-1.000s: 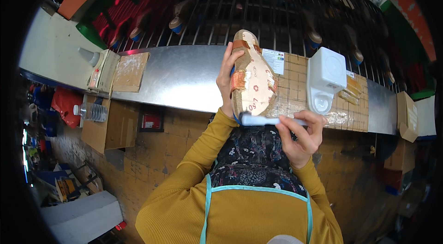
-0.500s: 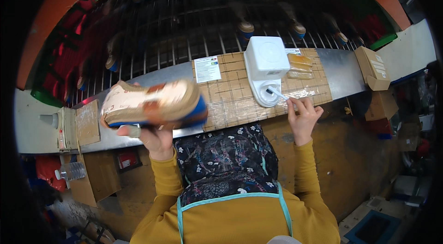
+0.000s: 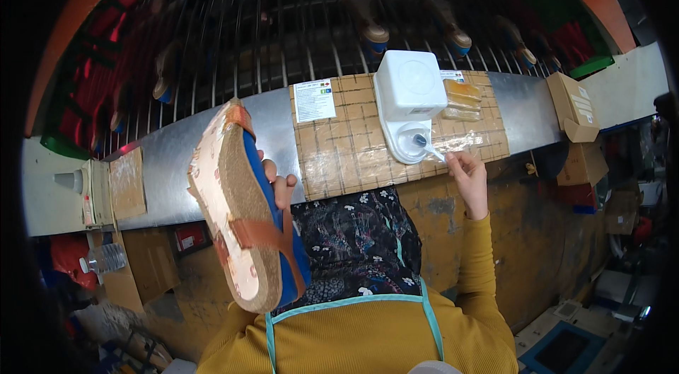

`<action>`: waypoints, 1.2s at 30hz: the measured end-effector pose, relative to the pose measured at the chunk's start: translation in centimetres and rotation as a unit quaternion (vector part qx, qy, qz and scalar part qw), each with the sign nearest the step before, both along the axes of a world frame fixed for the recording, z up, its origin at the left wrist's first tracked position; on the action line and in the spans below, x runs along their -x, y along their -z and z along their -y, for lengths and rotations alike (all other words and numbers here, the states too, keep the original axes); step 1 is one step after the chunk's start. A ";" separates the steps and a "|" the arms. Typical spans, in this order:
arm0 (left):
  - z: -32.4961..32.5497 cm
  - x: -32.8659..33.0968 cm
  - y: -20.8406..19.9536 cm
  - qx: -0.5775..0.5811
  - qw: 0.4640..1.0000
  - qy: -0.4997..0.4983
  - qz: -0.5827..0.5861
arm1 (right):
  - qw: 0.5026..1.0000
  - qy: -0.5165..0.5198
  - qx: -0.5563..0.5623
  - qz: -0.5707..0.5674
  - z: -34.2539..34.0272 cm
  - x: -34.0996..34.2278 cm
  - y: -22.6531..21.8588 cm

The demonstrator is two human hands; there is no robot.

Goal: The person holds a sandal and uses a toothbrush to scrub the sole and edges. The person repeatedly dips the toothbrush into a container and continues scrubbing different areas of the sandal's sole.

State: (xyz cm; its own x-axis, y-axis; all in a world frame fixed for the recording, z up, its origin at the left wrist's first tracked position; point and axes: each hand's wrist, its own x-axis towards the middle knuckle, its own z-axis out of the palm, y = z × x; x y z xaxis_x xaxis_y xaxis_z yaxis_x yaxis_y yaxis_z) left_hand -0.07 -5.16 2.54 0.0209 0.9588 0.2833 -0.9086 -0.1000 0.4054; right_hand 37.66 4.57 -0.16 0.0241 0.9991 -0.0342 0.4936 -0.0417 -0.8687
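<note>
My left hand (image 3: 281, 183) grips a sandal (image 3: 237, 179) stood on end, its fingers showing past the blue side. The sandal has a pale face, a cork edge and brown straps around a blue last (image 3: 284, 278). Most of that hand is hidden behind it. My right hand (image 3: 469, 179) pinches the white handle of a small brush (image 3: 434, 153). The brush's dark end is in the round cup at the front of a white dispenser (image 3: 409, 87), which stands on the bench.
Cardboard (image 3: 339, 154) covers part of the metal bench, with a printed sheet (image 3: 314, 100) on it. Amber blocks (image 3: 461, 101) lie beside the dispenser. Beyond runs a rack of metal bars (image 3: 283, 41) carrying several shoes. A cardboard box (image 3: 571, 106) stands at the right.
The sandal has swung from lying sideways over the bench to upright and nearer my body, its pale face turned left. The brush's dark end has shifted slightly within the cup.
</note>
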 end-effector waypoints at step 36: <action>1.2 -2.5 0.8 0.108 0.767 -0.352 -0.526 | 0.934 -0.115 -0.338 0.007 3.8 18.5 -7.9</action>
